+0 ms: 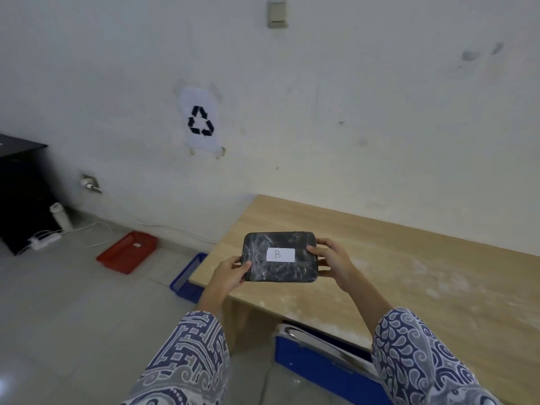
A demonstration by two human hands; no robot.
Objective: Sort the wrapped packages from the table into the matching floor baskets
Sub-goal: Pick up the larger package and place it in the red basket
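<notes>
Black plastic-wrapped package (280, 256), labelled B, is hovering above the wooden worktop (409, 267) near its left edge, the left hand (230, 271) and right hand (330, 258) each gripping one end. A red basket (127, 252) and blue basket (187, 277) are sitting on the floor.

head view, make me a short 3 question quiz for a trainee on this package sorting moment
1. True or false: the black wrapped package is lying flat on the wooden table.
2. What letter is written on the package's white label?
A) A
B) B
C) C
3. Fill the blank: beyond the table's left end, the red basket sits farther from it than the ____ basket.

Key:
1. False; the left hand and right hand hold it up by its ends.
2. B
3. blue
</notes>
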